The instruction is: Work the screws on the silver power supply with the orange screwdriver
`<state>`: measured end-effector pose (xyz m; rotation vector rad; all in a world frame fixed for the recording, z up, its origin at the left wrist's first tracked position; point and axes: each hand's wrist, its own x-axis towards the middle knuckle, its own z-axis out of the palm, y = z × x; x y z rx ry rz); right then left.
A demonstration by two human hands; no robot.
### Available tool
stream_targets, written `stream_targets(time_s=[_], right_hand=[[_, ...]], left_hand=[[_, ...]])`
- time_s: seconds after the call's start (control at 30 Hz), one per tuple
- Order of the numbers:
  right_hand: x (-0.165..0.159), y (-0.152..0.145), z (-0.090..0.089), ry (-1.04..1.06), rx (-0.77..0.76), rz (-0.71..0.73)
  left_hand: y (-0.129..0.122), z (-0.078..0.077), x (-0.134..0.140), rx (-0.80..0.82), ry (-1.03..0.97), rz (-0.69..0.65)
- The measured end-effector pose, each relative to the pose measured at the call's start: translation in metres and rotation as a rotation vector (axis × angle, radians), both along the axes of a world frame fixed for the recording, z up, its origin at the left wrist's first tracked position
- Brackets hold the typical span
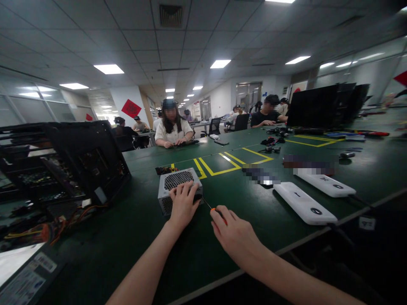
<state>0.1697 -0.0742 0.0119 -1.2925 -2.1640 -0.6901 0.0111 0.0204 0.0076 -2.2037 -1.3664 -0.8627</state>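
Note:
A grey computer power supply (178,178) with a honeycomb grille sits on the green table. My left hand (183,205) lies over its near right edge, fingers bent across the top and thumb down the side, holding it. In my closed right hand (233,233) is a screwdriver (207,204) with an orange-red handle, mostly covered by my fingers. Its thin shaft points up and left to the right side of the power supply. Whether the tip sits in a screw is too small to tell.
An open black computer case (63,161) with loose cables (41,231) stands left. Two white power banks (303,203) (324,183) lie right, near the table edge. Yellow tape (219,171) marks the table. A person (173,127) sits opposite; monitors (313,108) stand back right.

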Motion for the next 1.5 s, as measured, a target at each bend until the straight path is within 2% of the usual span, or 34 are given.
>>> stream_targets(time_s=[0.1, 0.17, 0.33, 0.5, 0.63, 0.73, 0.9, 1.0, 1.1, 1.17, 1.4, 1.5], right_hand=[[-0.003, -0.002, 0.0, 0.138, -0.122, -0.093], [-0.007, -0.002, -0.002, 0.141, -0.1, -0.093], [-0.01, -0.001, -0.008, 0.045, 0.023, 0.031], [-0.005, -0.001, -0.001, 0.006, 0.036, 0.174], [0.002, 0.001, 0.004, 0.051, -0.037, 0.22], [0.008, 0.0, 0.005, 0.162, -0.115, 0.155], [0.01, -0.003, 0.005, 0.251, -0.301, -0.109], [0.003, -0.002, 0.004, 0.163, -0.226, -0.125], [-0.005, -0.003, 0.003, 0.011, -0.063, -0.043], [-0.006, -0.003, 0.004, -0.083, -0.009, 0.021], [-0.003, 0.001, 0.009, -0.226, 0.052, 0.178], [-0.002, 0.001, 0.013, -0.14, -0.05, 0.158]], left_hand=[[0.0, -0.001, 0.0, 0.004, -0.004, -0.001], [0.0, -0.001, 0.001, -0.002, -0.014, -0.006], [0.0, 0.0, 0.003, -0.017, -0.055, -0.002], [0.0, 0.001, 0.004, -0.027, -0.062, -0.003], [0.0, 0.001, 0.003, -0.031, -0.057, 0.0], [0.001, 0.002, 0.003, -0.029, -0.062, 0.007], [0.0, 0.003, 0.004, -0.032, -0.07, 0.007], [0.0, 0.004, 0.005, -0.039, -0.074, 0.012], [0.0, 0.004, 0.005, -0.039, -0.077, 0.018], [0.0, 0.004, 0.006, -0.037, -0.078, 0.019], [-0.002, 0.006, 0.007, -0.046, -0.078, 0.033], [-0.002, 0.006, 0.007, -0.045, -0.081, 0.029]])
